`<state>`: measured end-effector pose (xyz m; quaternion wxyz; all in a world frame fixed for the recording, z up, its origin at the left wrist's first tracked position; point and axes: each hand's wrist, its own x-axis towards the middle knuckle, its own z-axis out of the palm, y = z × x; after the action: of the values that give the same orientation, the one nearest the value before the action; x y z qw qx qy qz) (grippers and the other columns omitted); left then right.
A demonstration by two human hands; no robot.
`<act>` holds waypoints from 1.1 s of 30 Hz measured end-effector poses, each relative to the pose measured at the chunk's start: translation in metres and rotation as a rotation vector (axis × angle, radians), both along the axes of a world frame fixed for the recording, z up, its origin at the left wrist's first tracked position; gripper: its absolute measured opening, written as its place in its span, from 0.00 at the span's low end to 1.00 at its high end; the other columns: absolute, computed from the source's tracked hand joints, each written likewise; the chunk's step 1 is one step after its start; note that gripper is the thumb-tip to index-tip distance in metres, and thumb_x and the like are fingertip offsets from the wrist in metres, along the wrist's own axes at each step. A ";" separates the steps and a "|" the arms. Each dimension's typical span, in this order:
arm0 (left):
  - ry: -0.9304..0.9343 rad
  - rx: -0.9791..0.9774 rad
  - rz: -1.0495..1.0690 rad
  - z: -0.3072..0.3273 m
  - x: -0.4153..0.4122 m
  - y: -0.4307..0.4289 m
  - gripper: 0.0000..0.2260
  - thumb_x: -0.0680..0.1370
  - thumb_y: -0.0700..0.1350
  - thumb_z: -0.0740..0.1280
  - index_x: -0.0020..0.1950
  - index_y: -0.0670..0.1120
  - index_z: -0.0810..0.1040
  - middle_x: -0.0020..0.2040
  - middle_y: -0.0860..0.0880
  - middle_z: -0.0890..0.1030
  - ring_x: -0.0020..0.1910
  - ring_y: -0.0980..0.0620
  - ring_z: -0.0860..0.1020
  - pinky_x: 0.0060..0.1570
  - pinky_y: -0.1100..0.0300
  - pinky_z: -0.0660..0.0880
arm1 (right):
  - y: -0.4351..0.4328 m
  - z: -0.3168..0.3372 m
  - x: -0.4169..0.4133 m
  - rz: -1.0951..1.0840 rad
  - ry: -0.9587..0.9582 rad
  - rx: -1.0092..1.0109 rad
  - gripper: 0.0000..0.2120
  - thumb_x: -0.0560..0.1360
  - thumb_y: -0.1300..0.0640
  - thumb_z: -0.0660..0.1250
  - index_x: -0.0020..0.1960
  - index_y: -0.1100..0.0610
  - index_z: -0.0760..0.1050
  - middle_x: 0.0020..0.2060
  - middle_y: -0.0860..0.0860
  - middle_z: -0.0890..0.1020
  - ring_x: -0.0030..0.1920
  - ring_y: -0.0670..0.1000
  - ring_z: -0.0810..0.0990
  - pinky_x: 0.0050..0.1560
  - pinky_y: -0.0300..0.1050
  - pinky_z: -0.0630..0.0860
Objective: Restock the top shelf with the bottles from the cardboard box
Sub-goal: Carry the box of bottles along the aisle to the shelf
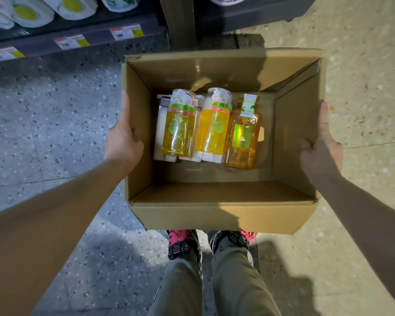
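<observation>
Khaki trousers (214, 281) and pink-and-black shoes (183, 245) stand on a speckled floor (55, 124), grey to the left and beige to the right. Above them the open cardboard box (214, 213) is held off the floor: the left hand (123, 140) grips its left wall and the right hand (322, 151) grips its right wall. Inside lie two yellow bottles (178, 131) with round green labels reading "uan", an orange bottle (242, 137) beside them, and white bottles (160, 124) beneath. Beyond, a dark shelf (100, 35) carries price tags (71, 41), too blurred to read.
</observation>
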<state>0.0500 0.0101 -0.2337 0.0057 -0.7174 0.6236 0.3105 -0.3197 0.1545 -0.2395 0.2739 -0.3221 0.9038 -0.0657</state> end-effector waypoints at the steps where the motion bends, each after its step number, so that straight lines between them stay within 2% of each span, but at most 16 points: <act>1: -0.004 0.002 -0.010 0.010 0.005 0.002 0.44 0.82 0.33 0.61 0.83 0.63 0.39 0.48 0.46 0.76 0.42 0.48 0.76 0.54 0.47 0.78 | 0.003 0.009 0.004 -0.005 -0.004 0.007 0.46 0.84 0.60 0.62 0.77 0.26 0.34 0.47 0.63 0.81 0.33 0.55 0.75 0.38 0.53 0.81; 4: -0.007 -0.001 -0.032 0.045 0.022 0.008 0.44 0.82 0.33 0.61 0.84 0.62 0.39 0.49 0.45 0.77 0.43 0.48 0.75 0.53 0.49 0.77 | 0.010 0.045 0.021 -0.013 -0.040 -0.010 0.45 0.84 0.61 0.61 0.78 0.27 0.35 0.52 0.65 0.82 0.35 0.60 0.79 0.35 0.50 0.79; 9: 0.020 -0.001 -0.017 0.130 0.056 0.011 0.44 0.80 0.31 0.61 0.85 0.60 0.40 0.46 0.44 0.78 0.43 0.48 0.75 0.51 0.50 0.75 | 0.010 0.132 0.053 -0.006 -0.057 -0.019 0.43 0.85 0.61 0.60 0.79 0.27 0.37 0.53 0.66 0.82 0.40 0.62 0.80 0.45 0.58 0.82; 12: 0.037 -0.008 -0.016 0.189 0.077 0.019 0.43 0.80 0.33 0.61 0.84 0.60 0.41 0.46 0.43 0.78 0.43 0.45 0.76 0.50 0.50 0.75 | 0.015 0.199 0.076 -0.017 -0.045 -0.015 0.42 0.85 0.60 0.59 0.79 0.27 0.36 0.49 0.65 0.81 0.37 0.60 0.79 0.41 0.55 0.81; 15: 0.010 -0.038 -0.003 0.249 0.101 0.030 0.41 0.82 0.35 0.61 0.84 0.61 0.41 0.47 0.41 0.78 0.45 0.41 0.78 0.50 0.45 0.78 | 0.022 0.270 0.099 -0.014 -0.061 -0.016 0.43 0.85 0.61 0.60 0.79 0.28 0.35 0.42 0.61 0.79 0.33 0.54 0.76 0.36 0.49 0.77; 18: 0.051 -0.038 0.021 0.308 0.123 0.041 0.42 0.82 0.36 0.61 0.83 0.65 0.40 0.49 0.40 0.81 0.45 0.41 0.80 0.52 0.44 0.79 | 0.028 0.336 0.117 -0.014 -0.062 -0.031 0.41 0.85 0.58 0.59 0.79 0.27 0.36 0.38 0.58 0.77 0.34 0.56 0.77 0.41 0.52 0.80; 20: 0.068 -0.040 0.020 0.344 0.135 0.046 0.43 0.81 0.36 0.61 0.82 0.66 0.40 0.46 0.42 0.81 0.43 0.41 0.80 0.50 0.45 0.80 | 0.037 0.371 0.128 -0.037 -0.040 -0.049 0.40 0.86 0.56 0.59 0.78 0.26 0.37 0.36 0.56 0.74 0.35 0.59 0.77 0.45 0.54 0.80; 24: 0.058 -0.098 0.037 0.411 0.166 0.073 0.42 0.81 0.35 0.61 0.84 0.64 0.42 0.39 0.46 0.78 0.37 0.47 0.77 0.43 0.51 0.76 | 0.056 0.430 0.162 -0.018 -0.010 -0.059 0.40 0.85 0.56 0.59 0.76 0.24 0.36 0.40 0.56 0.74 0.37 0.57 0.74 0.50 0.55 0.79; 28: 0.069 -0.121 0.085 0.458 0.203 0.099 0.42 0.80 0.34 0.61 0.84 0.64 0.44 0.44 0.43 0.80 0.42 0.43 0.79 0.49 0.46 0.80 | 0.068 0.478 0.195 -0.004 0.020 -0.078 0.41 0.85 0.56 0.60 0.76 0.23 0.37 0.43 0.55 0.73 0.38 0.57 0.75 0.50 0.57 0.81; 30: 0.087 -0.121 0.115 0.483 0.225 0.116 0.43 0.79 0.33 0.60 0.83 0.65 0.45 0.46 0.42 0.80 0.42 0.44 0.79 0.48 0.49 0.79 | 0.075 0.497 0.210 0.051 0.018 -0.081 0.43 0.85 0.57 0.61 0.74 0.21 0.35 0.42 0.55 0.76 0.37 0.58 0.77 0.47 0.58 0.83; 33: 0.066 -0.160 0.134 0.517 0.259 0.148 0.43 0.78 0.32 0.59 0.84 0.65 0.46 0.46 0.43 0.79 0.42 0.43 0.78 0.44 0.52 0.75 | 0.089 0.523 0.236 0.090 -0.001 -0.104 0.42 0.84 0.58 0.61 0.76 0.23 0.38 0.42 0.57 0.78 0.39 0.60 0.78 0.47 0.57 0.82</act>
<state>0.3086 0.1583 0.2828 -0.0929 -0.7450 0.5970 0.2826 -0.0837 0.2437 0.2839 0.2598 -0.3763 0.8836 -0.1005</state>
